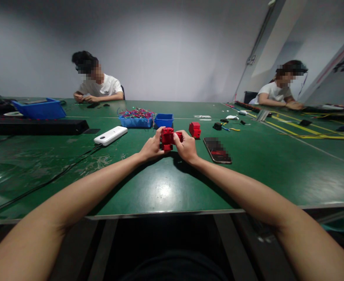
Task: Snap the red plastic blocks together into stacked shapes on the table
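Both of my hands meet over the green table (160, 191) and grip a red plastic block part (168, 138) between them. My left hand (152, 148) holds its left side with the fingers curled around it. My right hand (186, 146) pinches its right side from above. A second red plastic part (195, 129) stands on the table just beyond my right hand, apart from it. A phone (217, 150) lies flat to the right of my right wrist.
A white power bank (110, 135) with a black cable lies to the left. Two blue bins stand behind the hands, one (136, 118) full of coloured wires, one small (164, 120). A larger blue tray (39, 109) and a black bar (34, 127) sit far left. Two other people sit at the far side.
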`<state>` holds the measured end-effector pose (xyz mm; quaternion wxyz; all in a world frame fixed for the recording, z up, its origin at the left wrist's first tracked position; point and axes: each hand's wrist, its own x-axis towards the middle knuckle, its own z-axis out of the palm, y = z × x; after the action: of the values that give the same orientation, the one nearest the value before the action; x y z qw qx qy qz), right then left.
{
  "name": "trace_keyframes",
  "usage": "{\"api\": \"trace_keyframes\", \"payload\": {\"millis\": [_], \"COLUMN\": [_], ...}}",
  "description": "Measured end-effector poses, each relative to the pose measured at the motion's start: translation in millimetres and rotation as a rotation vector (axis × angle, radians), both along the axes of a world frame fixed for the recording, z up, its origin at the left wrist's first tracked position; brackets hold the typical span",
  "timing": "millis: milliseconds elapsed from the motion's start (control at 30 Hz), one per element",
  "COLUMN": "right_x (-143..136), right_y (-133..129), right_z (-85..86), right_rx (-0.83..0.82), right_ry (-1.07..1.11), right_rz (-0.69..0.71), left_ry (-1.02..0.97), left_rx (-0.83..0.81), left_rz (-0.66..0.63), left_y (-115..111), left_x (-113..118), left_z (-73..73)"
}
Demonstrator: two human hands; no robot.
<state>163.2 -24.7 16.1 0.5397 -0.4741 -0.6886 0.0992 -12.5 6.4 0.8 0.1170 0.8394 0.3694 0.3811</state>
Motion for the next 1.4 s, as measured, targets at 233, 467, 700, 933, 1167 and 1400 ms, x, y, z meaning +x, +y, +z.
{"api": "trace_keyframes", "payload": {"millis": [233, 467, 700, 933, 1167, 1400], "right_x": [2.1, 1.8, 0.5, -0.9, 2.1, 1.8], "right_y": [1.5, 0.4, -2.8, -2.6, -1.3, -3.7], "right_z": [-0.8, -0.1, 4.9, 7.4, 8.9, 7.7], "right_rx": [-0.027, -0.028, -0.041, -0.017, 0.013, -0.072], "right_ry": [-0.045, -0.024, -0.043, -0.072, -0.121, -0.078], "right_rz": [-0.003, 0.106, 0.074, -0.024, 0.024, 0.105], "left_ry": [0.01, 0.047, 0.093, 0.127, 0.122, 0.108], "left_rx": [-0.026, -0.012, 0.009, 0.031, 0.013, -0.006], "left_rz": [0.03, 0.045, 0.089, 0.092, 0.075, 0.053], "left_y": [-2.0, -2.0, -3.8, -4.4, -2.4, -3.5], "left_x": [0.4, 1.4, 1.9, 1.7, 0.6, 1.1], "left_z": [1.0, 1.2, 3.5, 5.0, 3.8, 4.4]}}
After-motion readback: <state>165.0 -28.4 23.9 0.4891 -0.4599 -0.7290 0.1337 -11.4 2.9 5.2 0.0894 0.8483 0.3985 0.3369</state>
